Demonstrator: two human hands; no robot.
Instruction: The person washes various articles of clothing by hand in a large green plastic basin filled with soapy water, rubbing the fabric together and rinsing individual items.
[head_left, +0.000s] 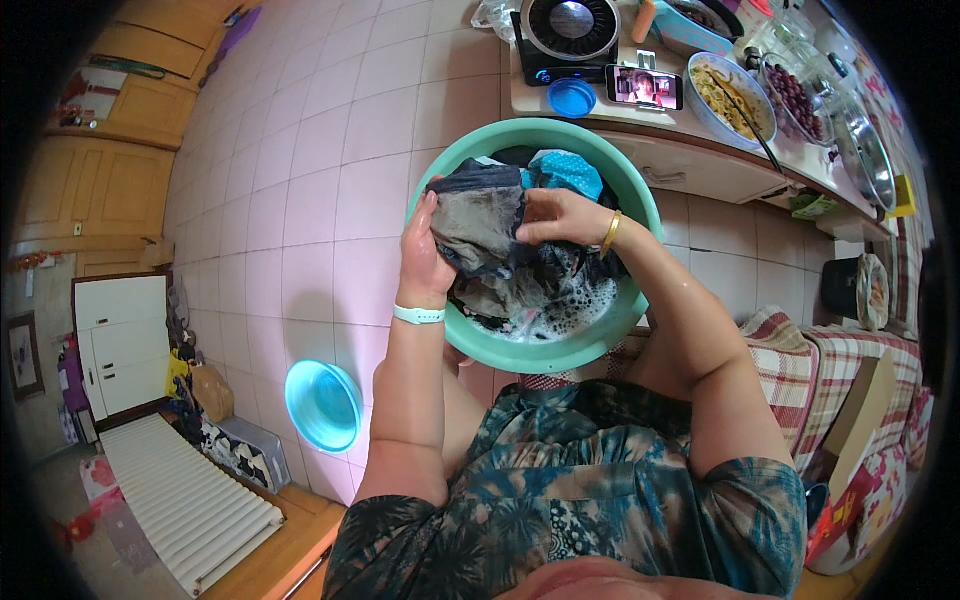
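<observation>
A large green plastic basin (551, 361) rests before me with wet clothes and soapy water (581, 307) in it. My left hand (427, 251) holds the left edge of a wet dark and grey cloth garment (478, 225), its fingers partly behind the fabric. At the garment's right edge, my right hand (562, 217) pinches the cloth between thumb and fingers. A bright blue dotted cloth (568, 172) lies behind my right hand, near the basin's far rim. More dark, soaked fabric lies below the garment, with foam at the lower right.
An empty-looking blue basin (324, 406) stands on the tiled floor at left. Beyond the green basin, a table (600, 112) bears an induction cooker (570, 30), a blue lid (571, 98), a phone (645, 88), a bowl of noodles (731, 97) with chopsticks and a bowl of grapes (795, 101).
</observation>
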